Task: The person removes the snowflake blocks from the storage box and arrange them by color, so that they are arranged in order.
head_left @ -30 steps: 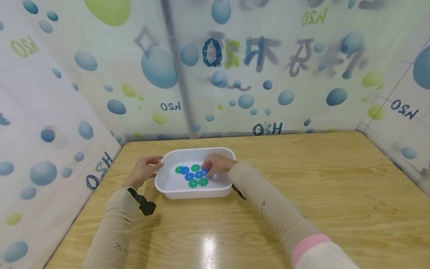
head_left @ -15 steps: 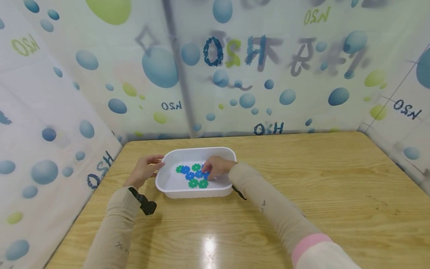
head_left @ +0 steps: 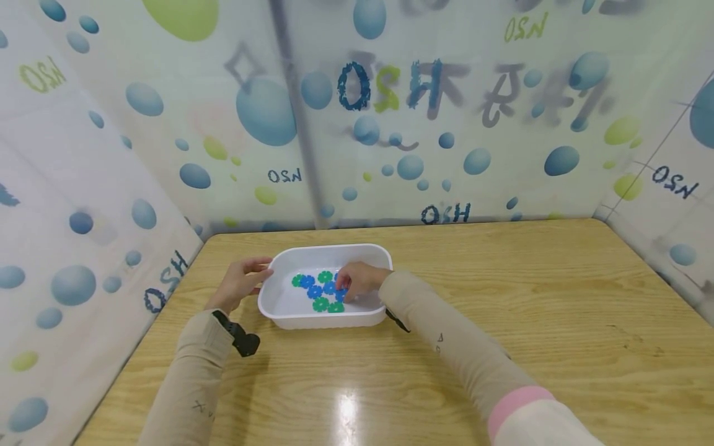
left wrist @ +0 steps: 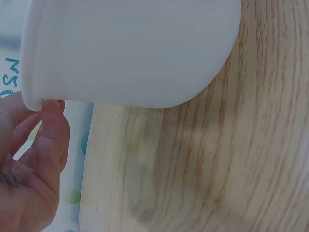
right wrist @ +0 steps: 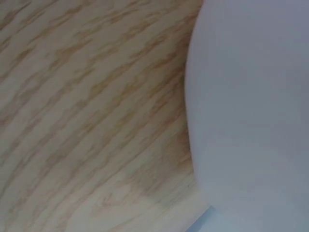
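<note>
A white plastic tub (head_left: 359, 319) stands on the wooden table, with several blue and green snowflake-shaped plastic discs lying flat on its floor. My left hand (head_left: 237, 285) pinches the tub's left rim; in the left wrist view its fingertips (left wrist: 53, 113) are under the lip. Inside the tub, on the right side, my right hand (head_left: 362, 279) points its fingers down at a blue disc (head_left: 341, 295), partly hidden by them; whether it is pinched I cannot tell. A green disc (head_left: 336, 307) lies close below the fingers, and a second green disc (head_left: 320, 304) beside it.
The wooden table (head_left: 502, 310) stretches out to the right of the tub and in front of it. Behind it hangs a patterned curtain (head_left: 446, 124), which also closes in both sides. In the right wrist view the tub's outer wall (right wrist: 251, 111) fills the right part.
My right hand's fingers have moved slightly left and toward me among the discs. The blue disc at them and the green one below have shifted a little. The left hand keeps its place.
</note>
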The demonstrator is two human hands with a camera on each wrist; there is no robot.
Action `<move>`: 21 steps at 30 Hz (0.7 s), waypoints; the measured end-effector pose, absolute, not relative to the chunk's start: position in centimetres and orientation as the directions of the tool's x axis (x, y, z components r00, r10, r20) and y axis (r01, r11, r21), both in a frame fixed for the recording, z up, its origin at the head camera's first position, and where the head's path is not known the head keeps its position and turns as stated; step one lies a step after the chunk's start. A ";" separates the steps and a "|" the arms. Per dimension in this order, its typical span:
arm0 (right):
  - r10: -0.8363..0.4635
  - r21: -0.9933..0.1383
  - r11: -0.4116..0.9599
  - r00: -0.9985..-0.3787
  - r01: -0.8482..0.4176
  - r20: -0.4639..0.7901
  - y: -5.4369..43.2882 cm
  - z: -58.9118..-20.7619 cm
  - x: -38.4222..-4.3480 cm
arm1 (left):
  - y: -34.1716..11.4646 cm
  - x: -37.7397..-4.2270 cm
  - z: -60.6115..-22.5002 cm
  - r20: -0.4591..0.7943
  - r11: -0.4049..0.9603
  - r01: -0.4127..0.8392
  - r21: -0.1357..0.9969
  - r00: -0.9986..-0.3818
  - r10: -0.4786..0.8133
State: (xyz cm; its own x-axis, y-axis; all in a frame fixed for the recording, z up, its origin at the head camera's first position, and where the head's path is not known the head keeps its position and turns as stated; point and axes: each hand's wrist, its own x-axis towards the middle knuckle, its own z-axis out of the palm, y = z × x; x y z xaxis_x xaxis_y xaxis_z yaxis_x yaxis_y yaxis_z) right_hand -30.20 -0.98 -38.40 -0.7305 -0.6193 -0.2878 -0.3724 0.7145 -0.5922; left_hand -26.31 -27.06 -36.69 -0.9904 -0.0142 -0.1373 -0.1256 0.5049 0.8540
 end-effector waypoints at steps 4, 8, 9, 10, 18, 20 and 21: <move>-0.616 -0.591 0.717 -0.732 -0.370 -0.290 -1.1 -38.5 -30.2 | -27.1 -26.4 -36.7 -0.158 0.505 -0.150 0.850 -0.987 -0.027; -0.609 -0.600 0.718 -0.736 -0.353 -0.296 -1.1 -38.6 -30.3 | -27.1 -26.4 -36.7 -0.172 0.505 -0.157 0.849 -0.985 -0.017; -0.609 -0.602 0.717 -0.736 -0.352 -0.294 -1.2 -38.6 -30.3 | -27.2 -26.4 -36.8 -0.172 0.506 -0.155 0.849 -0.985 -0.013; -0.609 -0.604 0.716 -0.736 -0.350 -0.295 -1.2 -38.6 -30.2 | -27.2 -26.3 -36.7 -0.171 0.503 -0.155 0.850 -0.985 -0.013; -0.602 -0.598 0.724 -0.738 -0.343 -0.306 -1.2 -38.6 -30.2 | -27.3 -26.4 -36.9 -0.155 0.504 -0.136 0.853 -0.988 -0.004; -0.612 -0.597 0.718 -0.733 -0.358 -0.296 -1.2 -38.5 -30.1 | -27.3 -26.5 -36.9 -0.157 0.502 -0.141 0.853 -0.987 -0.010; -0.619 -0.595 0.714 -0.730 -0.369 -0.290 -1.2 -38.5 -30.1 | -27.2 -26.5 -36.9 -0.160 0.501 -0.145 0.853 -0.987 -0.012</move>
State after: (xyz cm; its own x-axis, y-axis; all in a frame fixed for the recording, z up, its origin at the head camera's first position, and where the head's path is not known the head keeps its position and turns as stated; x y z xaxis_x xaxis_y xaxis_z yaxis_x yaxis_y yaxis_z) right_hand -30.12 -1.18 -38.51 -0.7300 -0.6189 -0.2900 -0.3687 0.7138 -0.5954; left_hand -26.52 -27.25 -36.94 -0.9870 -0.0124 -0.1604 -0.1450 0.5014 0.8530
